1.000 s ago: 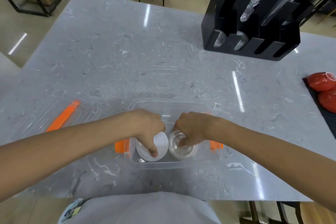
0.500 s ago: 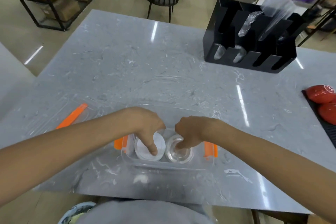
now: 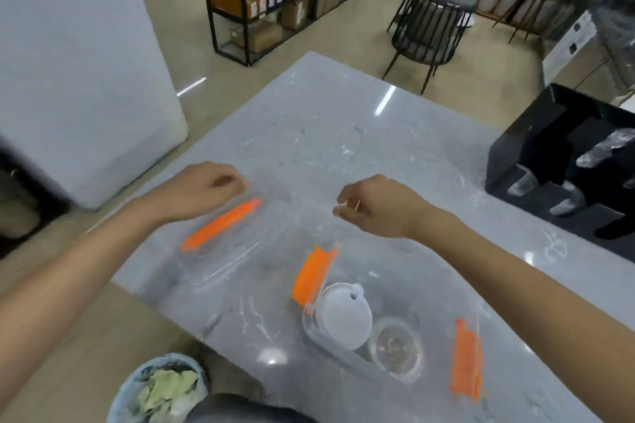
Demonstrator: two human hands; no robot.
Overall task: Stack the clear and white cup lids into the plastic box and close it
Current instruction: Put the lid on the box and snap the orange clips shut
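Two bare hands are hovering above a grey marble table (image 3: 330, 134), with an open plastic box (image 3: 343, 350) of cup lids sitting near its front edge.

A black organizer (image 3: 536, 148) is standing at the table's far right, and a bin (image 3: 137, 385) of crumpled paper is sitting on the floor below the near edge. The box's clear cover (image 3: 226, 251), edged by an orange clip, is lying flat on the table to the left of the box, apart from it. Inside the box, a white lid (image 3: 347, 316) and a clear lid (image 3: 395, 347) are lying side by side between two orange latches. The left hand (image 3: 202, 189) is hanging over the cover's far end with fingers loosely curled; whether it is touching the cover cannot be told. The right hand (image 3: 374, 206) is hanging beyond the box, fingers loosely curled and gripping nothing.
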